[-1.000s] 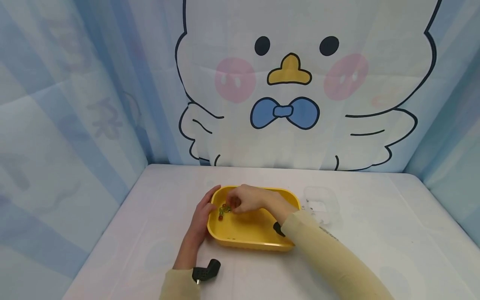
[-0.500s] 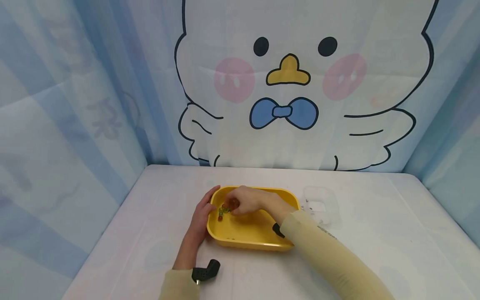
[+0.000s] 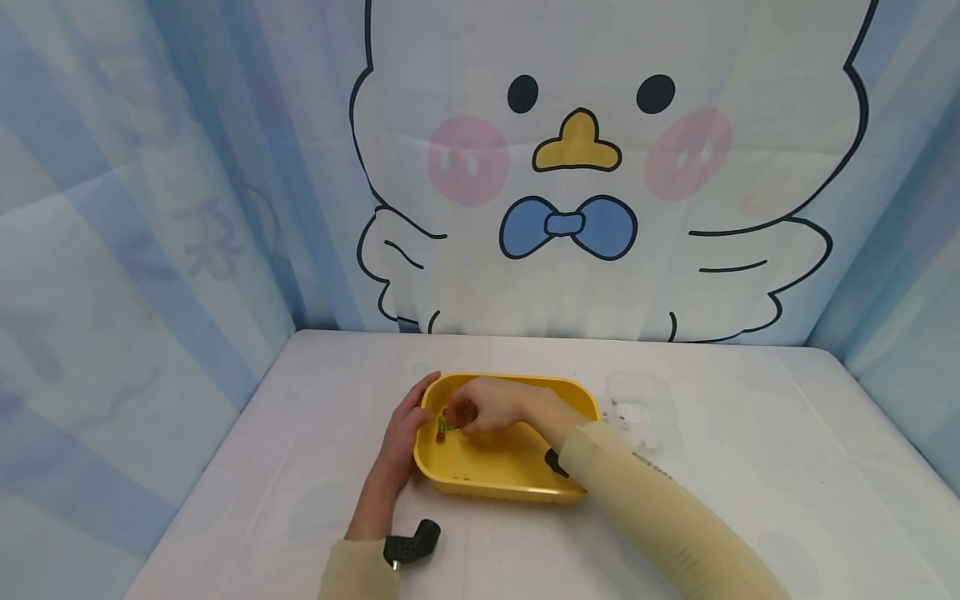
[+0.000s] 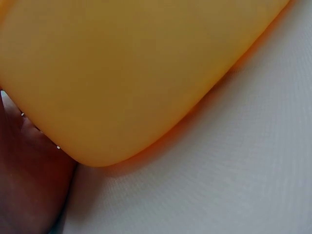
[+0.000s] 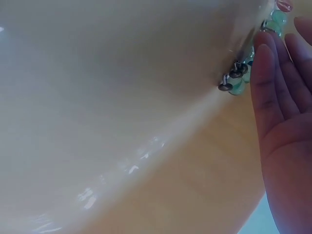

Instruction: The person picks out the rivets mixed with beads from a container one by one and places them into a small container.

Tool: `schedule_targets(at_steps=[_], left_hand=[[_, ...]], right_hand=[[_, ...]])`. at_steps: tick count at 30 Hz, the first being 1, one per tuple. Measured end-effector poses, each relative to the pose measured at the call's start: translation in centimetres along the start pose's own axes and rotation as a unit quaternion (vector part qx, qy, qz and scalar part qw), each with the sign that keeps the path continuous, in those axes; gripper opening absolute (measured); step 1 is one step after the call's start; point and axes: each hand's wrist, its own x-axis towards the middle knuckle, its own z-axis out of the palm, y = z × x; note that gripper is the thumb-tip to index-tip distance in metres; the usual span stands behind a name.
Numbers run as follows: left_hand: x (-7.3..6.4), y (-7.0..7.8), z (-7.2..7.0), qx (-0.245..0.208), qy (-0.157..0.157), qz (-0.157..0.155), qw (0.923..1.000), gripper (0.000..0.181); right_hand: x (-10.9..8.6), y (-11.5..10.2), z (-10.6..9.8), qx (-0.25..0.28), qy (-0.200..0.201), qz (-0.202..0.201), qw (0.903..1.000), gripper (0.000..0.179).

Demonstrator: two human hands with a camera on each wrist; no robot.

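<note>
A yellow tray (image 3: 495,450) stands on the table. My left hand (image 3: 405,433) holds its left side, thumb over the rim and fingers along the outer wall; in the left wrist view the hand (image 4: 34,180) is mostly behind the wall. My right hand (image 3: 491,404) reaches down inside the tray, its fingers at a cluster of small glassy green and red pieces (image 3: 442,427). In the right wrist view green beads (image 5: 237,87) and dark round-headed metal bits (image 5: 225,87) lie along the tray wall beside the fingertips. I cannot tell whether the fingertips pinch a piece.
A clear plastic container (image 3: 641,408) is right of the tray, with a few small bits near it. A few dark specks (image 3: 461,478) show at the tray's near side. A printed curtain (image 3: 570,292) hangs behind the table and at both sides.
My right hand has lowered slightly inside the tray and covers a little more of the coloured pieces. The left hand and the tray stay where they were.
</note>
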Motion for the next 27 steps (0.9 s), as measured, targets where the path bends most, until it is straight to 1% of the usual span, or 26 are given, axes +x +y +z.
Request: schedule_targets(at_steps=[5, 15, 20, 27], left_hand=[[0.03, 0.00, 0.02, -0.003, 0.001, -0.004, 1.0000, 0.066], [-0.04, 0.21, 0.09, -0.007, 0.001, -0.006, 1.0000, 0.066], [-0.02, 0.19, 0.05, -0.007, 0.000, -0.007, 1.0000, 0.066], [-0.11, 0.24, 0.10, -0.007, -0.001, -0.007, 1.0000, 0.065]], right_hand=[[-0.07, 0.01, 0.10, 0.007, -0.006, 0.003, 1.0000, 0.019], [0.09, -0.01, 0.10, -0.007, 0.004, 0.004, 1.0000, 0.020], [0.11, -0.20, 0.18, -0.020, 0.000, 0.002, 0.9998, 0.022], [0.22, -0.01, 0.40, -0.020, -0.005, 0.012, 0.9997, 0.018]])
